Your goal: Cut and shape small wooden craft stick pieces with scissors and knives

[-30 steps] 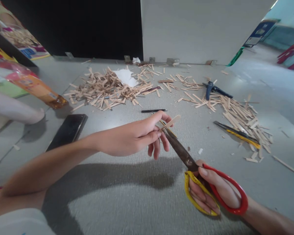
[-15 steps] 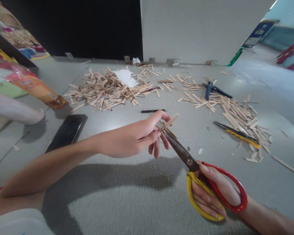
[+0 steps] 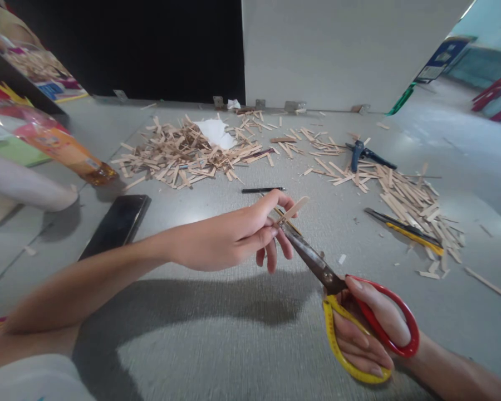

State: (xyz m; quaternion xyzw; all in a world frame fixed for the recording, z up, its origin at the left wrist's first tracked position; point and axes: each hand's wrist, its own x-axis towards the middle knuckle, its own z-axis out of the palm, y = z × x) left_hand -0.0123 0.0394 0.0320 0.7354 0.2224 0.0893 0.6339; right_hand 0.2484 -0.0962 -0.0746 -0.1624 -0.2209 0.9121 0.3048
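Observation:
My left hand [image 3: 229,236] pinches a short, pale wooden stick [image 3: 295,209] above the grey tabletop, its rounded end pointing up and right. My right hand [image 3: 371,328] grips scissors [image 3: 311,259] with one red and one yellow handle. The scissor tips meet the stick at my left fingertips; whether the blades have cut into it cannot be made out. Behind my left fingers lies a black pen [image 3: 262,190]. To the right, a yellow and black cutter [image 3: 404,229] rests by a pile of wooden sticks [image 3: 409,195].
A larger heap of sticks [image 3: 183,150] with white tissue [image 3: 216,133] lies at the back left. Blue clippers [image 3: 361,153] sit back right. A black phone [image 3: 117,225] and an orange-labelled bottle [image 3: 62,150] are at left, near a person's arm [image 3: 20,181]. An upright panel [image 3: 342,55] stands behind.
The scissor handles have shifted slightly down and look a little closer together. My left hand and the stick have moved slightly right.

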